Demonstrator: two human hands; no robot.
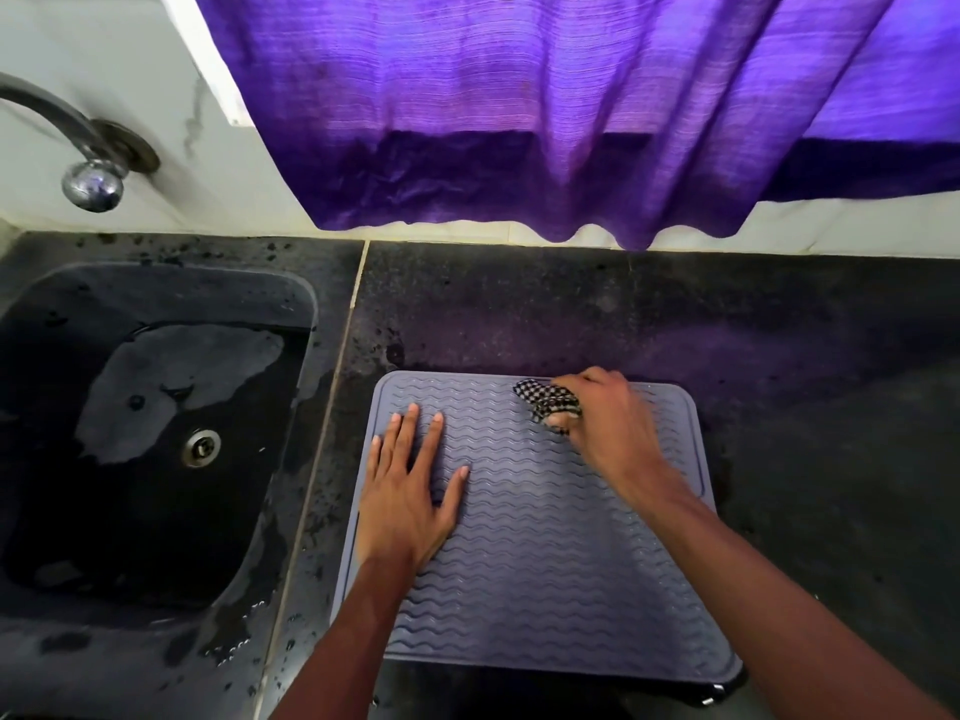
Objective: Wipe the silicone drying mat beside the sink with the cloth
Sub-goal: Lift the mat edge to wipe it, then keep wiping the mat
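The mat (540,537) lies flat at lower centre of the frame, right of the sink (156,433). The left hand (410,485) presses it with fingers straight and spread. The right hand (608,423) clutches the bunched cloth (545,402) near the mat's top edge. The mat looks floppy and likely to slide on wet stone, so pinning it flat suits better than gripping an edge.

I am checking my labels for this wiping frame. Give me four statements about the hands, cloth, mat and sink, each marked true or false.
1. The right hand grips the checkered cloth on the mat. True.
2. The left hand holds a second cloth. False: it lies flat on the mat with fingers spread and holds nothing.
3. The sink lies to the right of the mat. False: it is on the left.
4. The checkered cloth is near the mat's far edge. True.
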